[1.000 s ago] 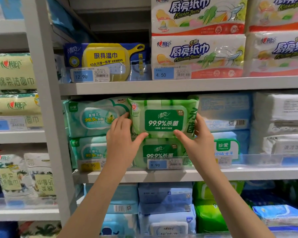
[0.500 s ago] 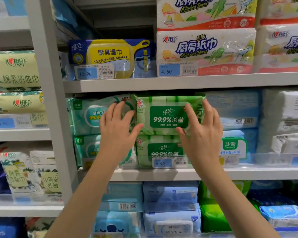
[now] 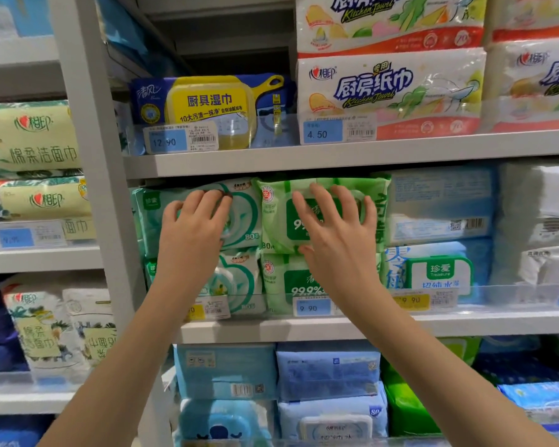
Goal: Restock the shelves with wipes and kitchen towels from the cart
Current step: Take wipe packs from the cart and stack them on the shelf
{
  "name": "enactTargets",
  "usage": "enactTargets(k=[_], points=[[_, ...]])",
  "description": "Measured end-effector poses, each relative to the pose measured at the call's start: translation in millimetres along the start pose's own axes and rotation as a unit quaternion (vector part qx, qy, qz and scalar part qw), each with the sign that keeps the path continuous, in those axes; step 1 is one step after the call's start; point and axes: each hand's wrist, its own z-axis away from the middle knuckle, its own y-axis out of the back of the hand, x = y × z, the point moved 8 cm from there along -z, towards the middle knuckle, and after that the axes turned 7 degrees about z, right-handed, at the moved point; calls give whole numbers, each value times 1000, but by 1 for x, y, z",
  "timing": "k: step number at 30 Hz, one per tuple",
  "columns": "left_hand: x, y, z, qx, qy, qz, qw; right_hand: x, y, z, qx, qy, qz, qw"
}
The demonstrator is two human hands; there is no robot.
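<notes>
the top green wipes pack (image 3: 273, 221) sits on the middle shelf (image 3: 304, 329), stacked on a second green pack (image 3: 281, 279) of the same kind. it is a soft, light green pouch with a dark green panel with white print on its face and a small red round mark at its upper left corner. its top edge comes close under the shelf above. a teal wipes pack (image 3: 247, 217) touches it on the left, and a pale blue pack (image 3: 439, 201) stands just beside it on the right.

the right hand (image 3: 339, 240) lies flat against the face of the top green pack, fingers (image 3: 320, 201) spread and nearly straight, holding nothing. the left hand (image 3: 192, 233) rests on the teal pack, fingers (image 3: 207, 203) spread and lightly bent, grasping nothing either.

the right hand covers most of the dark panel, so only "99" can be read. the wrist hides part of the lower pack's label and part of the blue 9.90 price tag (image 3: 312, 307). kitchen towels (image 3: 391, 91) on the shelf above are cut off at the top and right edges. small print on the tags is too blurred to read.
</notes>
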Motion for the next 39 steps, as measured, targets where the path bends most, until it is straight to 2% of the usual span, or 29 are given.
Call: enactTargets(k=[8, 31, 39], points=[[-2, 6, -13, -10, -47, 1, 999, 4, -10, -11, -19, -2, -25, 999], [-12, 6, -4, -3, -50, 73, 996, 0, -23, -11, -31, -43, 26, 998], [-13, 6, -1, -10, -48, 88, 995, 0, -21, -5, -17, -63, -3, 998]])
